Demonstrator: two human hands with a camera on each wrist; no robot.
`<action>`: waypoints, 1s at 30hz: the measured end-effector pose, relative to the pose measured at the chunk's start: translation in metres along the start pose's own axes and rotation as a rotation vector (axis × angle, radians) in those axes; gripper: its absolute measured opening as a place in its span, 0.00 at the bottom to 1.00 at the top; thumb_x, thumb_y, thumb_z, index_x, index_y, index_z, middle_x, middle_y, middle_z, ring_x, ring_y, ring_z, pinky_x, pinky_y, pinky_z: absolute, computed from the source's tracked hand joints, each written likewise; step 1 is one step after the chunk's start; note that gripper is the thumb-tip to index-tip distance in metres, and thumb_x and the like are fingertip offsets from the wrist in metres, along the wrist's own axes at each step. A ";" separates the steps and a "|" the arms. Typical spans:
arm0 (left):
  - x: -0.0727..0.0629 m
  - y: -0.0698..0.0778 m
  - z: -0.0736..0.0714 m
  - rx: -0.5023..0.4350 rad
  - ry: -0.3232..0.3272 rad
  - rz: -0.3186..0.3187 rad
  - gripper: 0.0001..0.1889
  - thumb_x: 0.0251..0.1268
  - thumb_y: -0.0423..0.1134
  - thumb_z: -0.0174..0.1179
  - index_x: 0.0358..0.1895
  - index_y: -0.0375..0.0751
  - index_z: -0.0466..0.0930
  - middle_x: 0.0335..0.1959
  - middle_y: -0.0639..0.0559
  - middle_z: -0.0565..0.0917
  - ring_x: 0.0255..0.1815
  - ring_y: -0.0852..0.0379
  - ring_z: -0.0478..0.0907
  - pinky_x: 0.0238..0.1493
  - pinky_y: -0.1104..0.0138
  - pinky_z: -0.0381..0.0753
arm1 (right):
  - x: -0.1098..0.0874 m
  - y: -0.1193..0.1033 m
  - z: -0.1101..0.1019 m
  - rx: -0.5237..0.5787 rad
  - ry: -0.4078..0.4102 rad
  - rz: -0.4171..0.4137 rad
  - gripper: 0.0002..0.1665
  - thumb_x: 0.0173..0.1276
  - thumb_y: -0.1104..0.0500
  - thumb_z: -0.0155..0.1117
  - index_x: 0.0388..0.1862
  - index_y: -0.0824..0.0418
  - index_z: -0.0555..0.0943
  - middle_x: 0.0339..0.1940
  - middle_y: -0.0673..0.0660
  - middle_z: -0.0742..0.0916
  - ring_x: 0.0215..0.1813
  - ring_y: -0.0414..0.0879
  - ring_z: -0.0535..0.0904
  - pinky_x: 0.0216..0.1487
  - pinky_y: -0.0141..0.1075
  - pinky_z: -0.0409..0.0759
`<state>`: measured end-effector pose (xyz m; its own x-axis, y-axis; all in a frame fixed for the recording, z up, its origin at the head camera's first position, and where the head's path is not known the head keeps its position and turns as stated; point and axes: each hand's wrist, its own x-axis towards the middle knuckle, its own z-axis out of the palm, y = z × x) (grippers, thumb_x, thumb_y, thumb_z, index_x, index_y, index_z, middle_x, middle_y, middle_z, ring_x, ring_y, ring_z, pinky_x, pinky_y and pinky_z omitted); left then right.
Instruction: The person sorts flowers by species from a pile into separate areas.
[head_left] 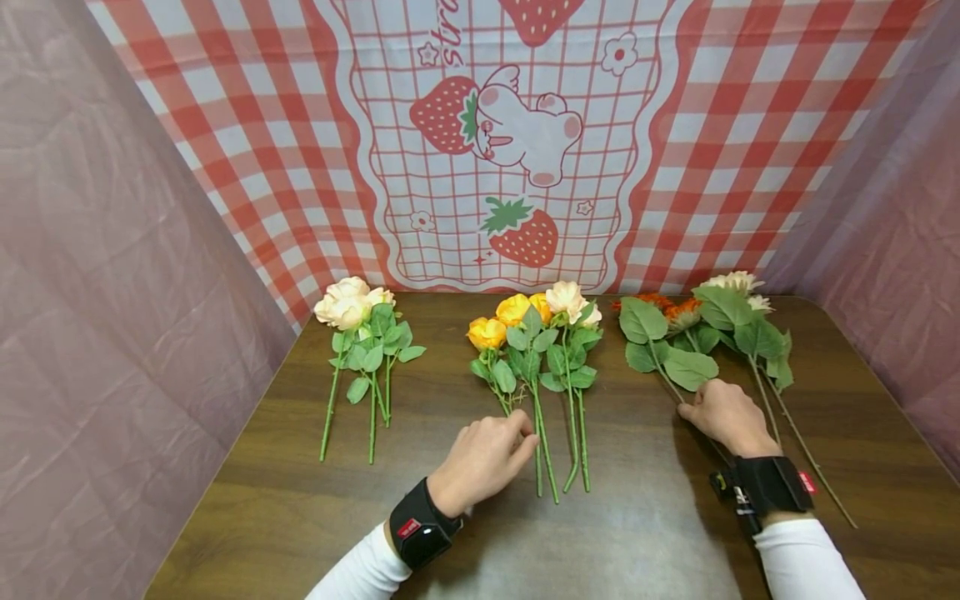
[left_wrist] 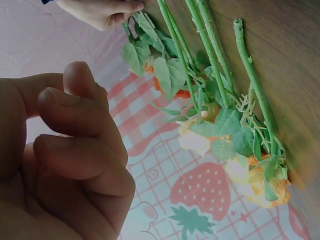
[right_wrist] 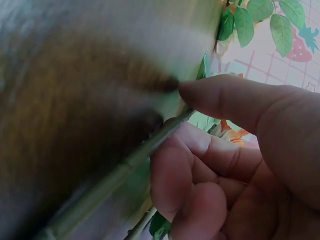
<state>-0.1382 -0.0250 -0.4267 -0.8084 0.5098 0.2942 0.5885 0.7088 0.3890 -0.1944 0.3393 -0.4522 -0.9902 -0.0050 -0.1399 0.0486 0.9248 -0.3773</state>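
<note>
My right hand (head_left: 726, 417) pinches the long stem of an orange flower (head_left: 684, 315) with broad green leaves, on the right of the table. In the right wrist view the stem (right_wrist: 107, 187) runs between thumb and fingers. Beside it lie cream flowers (head_left: 731, 283) on long stems. My left hand (head_left: 487, 457) is over the stem ends of the yellow roses (head_left: 513, 310) at the middle, partly hiding one stem. Its fingers (left_wrist: 95, 125) hang loosely curled with nothing between them in the left wrist view. Pale cream roses (head_left: 566, 300) lie just right of the yellow ones.
Another bunch of pale peach roses (head_left: 345, 304) lies at the left of the brown wooden table (head_left: 277, 500). Behind hangs a red-checked cloth (head_left: 697, 167) with strawberry prints. Pinkish curtains (head_left: 97, 292) flank both sides.
</note>
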 end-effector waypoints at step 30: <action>-0.002 -0.070 -0.041 0.049 0.163 -0.308 0.06 0.70 0.41 0.60 0.36 0.44 0.79 0.19 0.55 0.79 0.19 0.58 0.75 0.18 0.63 0.70 | -0.028 -0.054 -0.004 0.110 0.281 -0.155 0.20 0.75 0.51 0.56 0.20 0.55 0.72 0.16 0.50 0.68 0.20 0.45 0.63 0.24 0.37 0.56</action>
<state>-0.1773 -0.0957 -0.4185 -0.9335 0.1867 0.3062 0.3126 0.8420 0.4397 -0.1702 0.2909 -0.4246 -0.9835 -0.0230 0.1794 -0.1068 0.8744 -0.4734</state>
